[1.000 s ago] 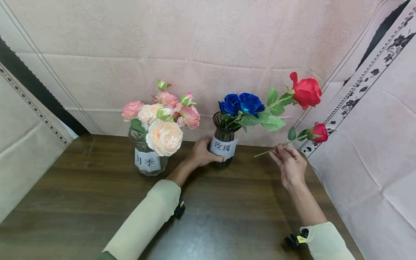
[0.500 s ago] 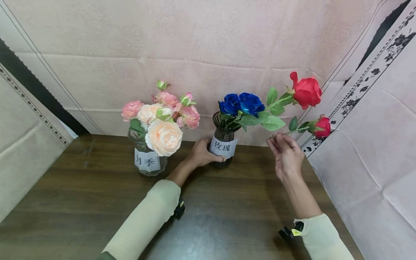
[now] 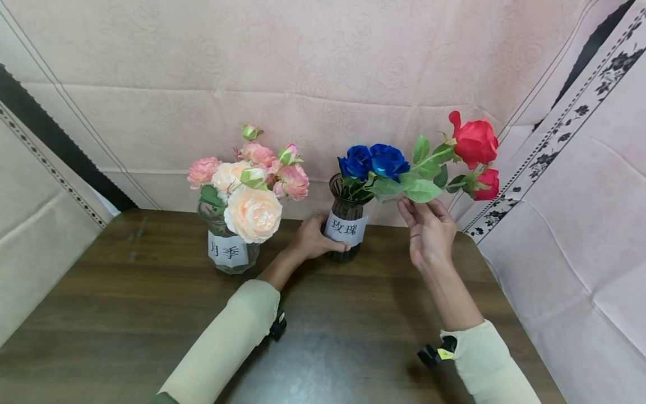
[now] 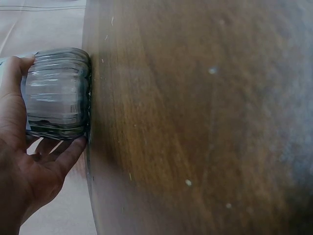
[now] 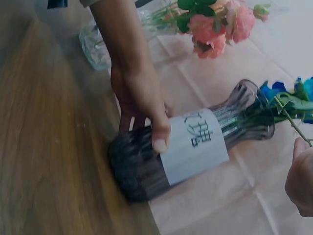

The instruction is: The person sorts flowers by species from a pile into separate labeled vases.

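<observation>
My left hand (image 3: 314, 238) grips the lower part of a dark ribbed glass vase (image 3: 347, 211), which stands upright near the table's back edge. In the left wrist view, the thumb and fingers lie on either side of the vase (image 4: 58, 93). Two blue roses (image 3: 388, 161) and a large red rose (image 3: 475, 143) leaning right are in the vase. My right hand (image 3: 431, 233) pinches the stem of a smaller red rose (image 3: 487, 185). In the right wrist view, this stem (image 5: 289, 118) points at the vase mouth, its end overlapping the leaves there.
To the left stands a clear glass vase (image 3: 234, 268) of pink and peach flowers (image 3: 254, 213), with a white paper label. A pale patterned cloth (image 3: 323, 67) hangs behind the brown wooden table (image 3: 323, 336) and along both sides.
My right hand has moved left and slightly up with the small red rose, bringing its stem close to the dark vase's mouth. My left hand has stayed on the vase.
</observation>
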Motion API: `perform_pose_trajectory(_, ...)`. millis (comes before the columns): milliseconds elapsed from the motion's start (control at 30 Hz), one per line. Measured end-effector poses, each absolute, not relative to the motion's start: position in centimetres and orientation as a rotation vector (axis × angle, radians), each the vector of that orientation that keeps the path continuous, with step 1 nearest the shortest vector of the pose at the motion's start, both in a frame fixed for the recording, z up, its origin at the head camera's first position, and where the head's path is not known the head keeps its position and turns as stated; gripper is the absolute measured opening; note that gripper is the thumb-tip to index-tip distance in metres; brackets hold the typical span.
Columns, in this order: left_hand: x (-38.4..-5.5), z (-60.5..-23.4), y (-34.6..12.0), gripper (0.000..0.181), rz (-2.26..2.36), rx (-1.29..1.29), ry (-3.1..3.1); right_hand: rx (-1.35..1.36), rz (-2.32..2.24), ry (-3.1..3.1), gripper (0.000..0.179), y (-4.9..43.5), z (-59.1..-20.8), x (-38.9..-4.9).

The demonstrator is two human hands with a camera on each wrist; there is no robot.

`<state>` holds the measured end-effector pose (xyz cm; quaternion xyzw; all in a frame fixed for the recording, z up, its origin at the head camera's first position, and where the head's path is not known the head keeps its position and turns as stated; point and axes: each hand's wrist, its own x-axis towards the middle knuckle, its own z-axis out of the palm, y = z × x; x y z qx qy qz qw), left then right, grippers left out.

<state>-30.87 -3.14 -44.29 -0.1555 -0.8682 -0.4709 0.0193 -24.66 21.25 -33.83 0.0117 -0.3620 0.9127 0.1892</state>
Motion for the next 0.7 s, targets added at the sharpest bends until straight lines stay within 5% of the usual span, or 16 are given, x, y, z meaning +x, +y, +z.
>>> perform_pose_trajectory(700,-31.1,-44.5,-3.1,0.073,-1.444,-0.508,-2.696,0.058,2.253,-1.486,0.025,17.3,-34.6,-25.3)
